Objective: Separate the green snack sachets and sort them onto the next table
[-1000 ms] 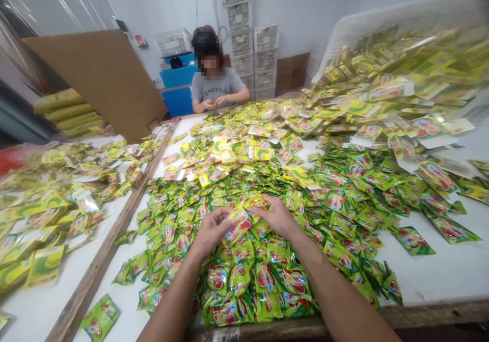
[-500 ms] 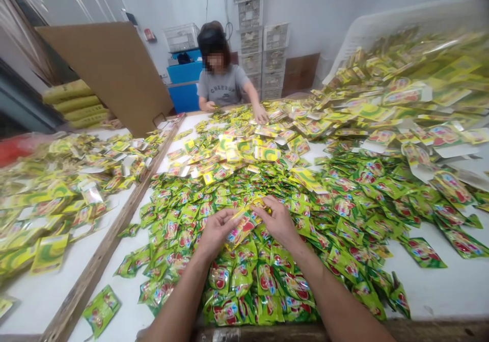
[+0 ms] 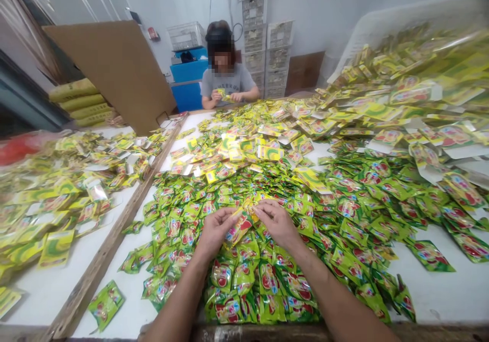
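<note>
My left hand [image 3: 218, 230] is closed on the lower left side of a small yellow carton [image 3: 239, 227] printed with red fruit. At the carton's upper end, the fingers of my right hand [image 3: 275, 220] are pinched together on its yellow end flap; exactly what the fingertips grip is partly hidden. The carton is tilted above a thick heap of green sachets [image 3: 267, 278] with red fruit pictures. Beyond my hands lie flat yellow cartons [image 3: 269, 152] on top of the sachets.
Across the table a co-worker [image 3: 228, 79] holds a yellow carton. A wooden strip [image 3: 114, 235] divides the white table, with more cartons [image 3: 57, 247] at left. A white tub [image 3: 353, 38] spills cartons at right. A cardboard sheet [image 3: 114, 72] stands behind.
The co-worker's outstretched hand has drawn back from the pile, and both their hands now hold a carton near the chest. My fingers have shifted slightly at the carton's upper end.
</note>
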`<act>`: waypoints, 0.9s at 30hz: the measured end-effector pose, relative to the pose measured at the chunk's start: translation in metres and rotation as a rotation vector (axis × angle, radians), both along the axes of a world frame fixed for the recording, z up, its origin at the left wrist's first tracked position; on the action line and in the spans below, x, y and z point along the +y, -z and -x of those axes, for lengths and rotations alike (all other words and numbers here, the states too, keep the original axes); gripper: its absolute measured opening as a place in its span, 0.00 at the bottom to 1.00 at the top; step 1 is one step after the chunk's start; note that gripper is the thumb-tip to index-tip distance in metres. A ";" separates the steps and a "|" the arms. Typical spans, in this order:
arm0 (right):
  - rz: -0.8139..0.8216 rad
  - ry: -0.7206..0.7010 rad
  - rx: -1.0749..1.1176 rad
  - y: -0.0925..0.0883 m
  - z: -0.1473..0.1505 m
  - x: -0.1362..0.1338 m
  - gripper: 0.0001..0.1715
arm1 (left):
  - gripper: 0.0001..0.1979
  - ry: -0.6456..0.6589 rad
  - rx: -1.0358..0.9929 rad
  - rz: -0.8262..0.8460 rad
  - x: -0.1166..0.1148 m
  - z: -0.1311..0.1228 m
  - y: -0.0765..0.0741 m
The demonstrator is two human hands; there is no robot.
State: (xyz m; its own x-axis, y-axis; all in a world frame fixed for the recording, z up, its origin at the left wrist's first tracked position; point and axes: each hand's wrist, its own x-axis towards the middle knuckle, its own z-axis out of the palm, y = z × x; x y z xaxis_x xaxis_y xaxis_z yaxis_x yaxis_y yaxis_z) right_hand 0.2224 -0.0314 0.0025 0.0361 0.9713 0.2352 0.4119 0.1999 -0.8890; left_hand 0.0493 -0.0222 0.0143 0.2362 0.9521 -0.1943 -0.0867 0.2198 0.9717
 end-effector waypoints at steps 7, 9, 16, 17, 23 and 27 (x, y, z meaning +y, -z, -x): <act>0.083 -0.009 0.112 0.009 0.010 -0.001 0.17 | 0.16 -0.034 0.021 -0.026 -0.002 0.001 0.000; 0.070 -0.019 0.131 0.010 0.012 -0.001 0.16 | 0.17 -0.039 0.023 -0.029 -0.003 0.001 0.001; 0.097 -0.024 0.186 0.005 0.012 -0.004 0.14 | 0.15 -0.014 0.026 -0.024 -0.003 0.004 0.002; 0.114 -0.056 0.180 0.003 0.012 -0.005 0.13 | 0.15 -0.014 0.040 -0.040 -0.003 0.005 0.002; 0.215 -0.186 0.128 -0.004 0.013 -0.008 0.14 | 0.14 -0.018 0.080 -0.059 -0.003 0.008 0.002; 0.157 -0.057 0.200 0.002 0.014 -0.004 0.17 | 0.15 -0.003 0.101 -0.066 -0.004 0.004 -0.003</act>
